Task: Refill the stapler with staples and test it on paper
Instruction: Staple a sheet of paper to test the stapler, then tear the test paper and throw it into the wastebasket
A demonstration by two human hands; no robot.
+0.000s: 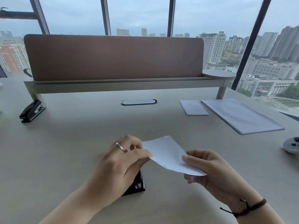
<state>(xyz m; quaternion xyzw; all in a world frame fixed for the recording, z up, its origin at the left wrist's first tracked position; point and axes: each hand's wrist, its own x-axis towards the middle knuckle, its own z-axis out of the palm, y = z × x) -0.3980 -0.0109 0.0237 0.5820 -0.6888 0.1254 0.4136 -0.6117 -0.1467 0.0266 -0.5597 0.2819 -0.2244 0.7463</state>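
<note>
A small white slip of paper is held above the desk between both hands. My left hand, with a ring on one finger, pinches its left edge. My right hand pinches its lower right corner with thumb on top. A black stapler lies on the desk just under my left hand, mostly hidden by the palm, with only its near end showing. A second black stapler sits at the far left by the shelf leg.
A stack of white paper and a smaller folded sheet lie at the back right. A grey controller sits at the right edge. A padded divider on a raised shelf runs across the back, with a cable port beneath.
</note>
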